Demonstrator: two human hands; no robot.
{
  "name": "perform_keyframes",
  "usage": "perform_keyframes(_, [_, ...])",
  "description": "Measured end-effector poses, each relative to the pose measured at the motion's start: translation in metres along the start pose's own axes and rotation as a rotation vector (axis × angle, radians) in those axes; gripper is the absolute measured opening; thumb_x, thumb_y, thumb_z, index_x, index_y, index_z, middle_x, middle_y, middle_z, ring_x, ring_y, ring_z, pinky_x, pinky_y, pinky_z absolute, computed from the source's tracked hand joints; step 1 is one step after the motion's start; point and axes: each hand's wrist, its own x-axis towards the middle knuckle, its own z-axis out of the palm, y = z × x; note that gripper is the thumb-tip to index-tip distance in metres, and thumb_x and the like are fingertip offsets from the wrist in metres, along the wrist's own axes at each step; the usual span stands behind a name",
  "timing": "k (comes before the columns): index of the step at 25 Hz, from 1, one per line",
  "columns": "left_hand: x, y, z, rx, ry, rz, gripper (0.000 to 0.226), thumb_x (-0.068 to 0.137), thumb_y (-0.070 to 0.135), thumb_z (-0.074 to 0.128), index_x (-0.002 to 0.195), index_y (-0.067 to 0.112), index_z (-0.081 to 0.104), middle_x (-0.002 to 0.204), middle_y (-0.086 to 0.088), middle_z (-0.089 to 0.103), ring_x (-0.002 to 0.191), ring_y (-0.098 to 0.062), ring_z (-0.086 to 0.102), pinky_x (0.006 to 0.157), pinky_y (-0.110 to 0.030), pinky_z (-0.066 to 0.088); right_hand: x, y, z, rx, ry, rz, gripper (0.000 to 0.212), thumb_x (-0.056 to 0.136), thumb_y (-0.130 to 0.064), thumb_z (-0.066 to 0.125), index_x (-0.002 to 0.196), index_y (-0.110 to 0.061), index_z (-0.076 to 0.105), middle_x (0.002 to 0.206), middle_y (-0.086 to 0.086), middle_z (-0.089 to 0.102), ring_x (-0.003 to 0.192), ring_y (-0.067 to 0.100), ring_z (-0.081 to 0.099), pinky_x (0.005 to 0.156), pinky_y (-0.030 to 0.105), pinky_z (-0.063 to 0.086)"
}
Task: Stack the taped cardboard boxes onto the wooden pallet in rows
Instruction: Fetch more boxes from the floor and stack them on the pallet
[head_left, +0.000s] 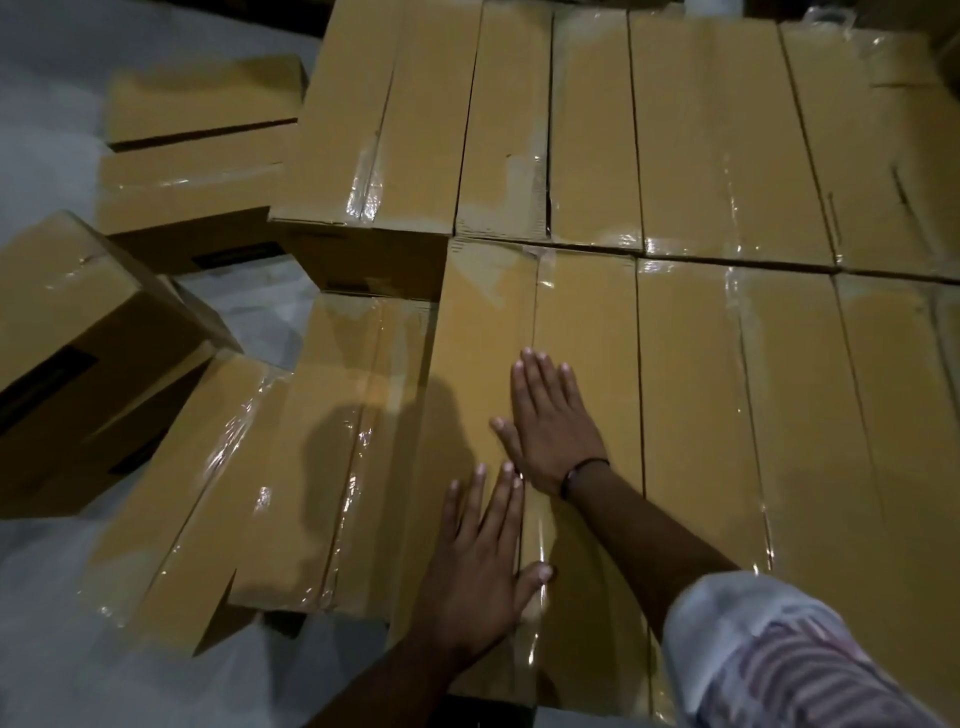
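Note:
Taped brown cardboard boxes lie side by side in two rows across the middle and right; no wood of the pallet shows beneath them. My left hand (480, 566) lies flat, fingers straight, on the top of the leftmost box of the near row (478, 332). My right hand (550, 421) presses flat on the same box, just ahead of the left hand, over its taped centre seam. The far row of boxes (675, 130) butts against the near row (779, 415).
Lower boxes (291, 457) lie to the left of the stack, one level down. A tilted box (78, 343) leans at the far left. Two more boxes (197, 150) sit at the back left on the pale floor (52, 104).

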Motion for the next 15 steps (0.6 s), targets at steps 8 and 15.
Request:
perform_keyframes(8, [0.078,-0.033,-0.024,0.079,0.061,0.062,0.093,0.099,0.077,0.009,0.164,0.011,0.0,0.171,-0.009,-0.012,0.156,-0.033,-0.02,0.125,-0.058,0.002,0.114,0.028,-0.041,-0.003,0.055,0.118,0.084,0.099,-0.066,0.003,0.159,-0.01,-0.012,0.166,0.01,-0.021,0.153,0.025,-0.022,0.124,0.05,-0.007])
perform_keyframes(15, [0.069,-0.043,-0.023,0.108,0.088,0.084,0.084,0.103,0.069,0.006,0.164,0.012,-0.003,0.171,-0.01,-0.012,0.154,-0.037,-0.022,0.124,-0.061,-0.002,0.098,0.003,-0.03,0.052,0.053,0.173,0.084,0.1,-0.066,0.004,0.159,-0.008,-0.01,0.166,0.013,-0.018,0.153,0.027,-0.02,0.125,0.049,-0.008])
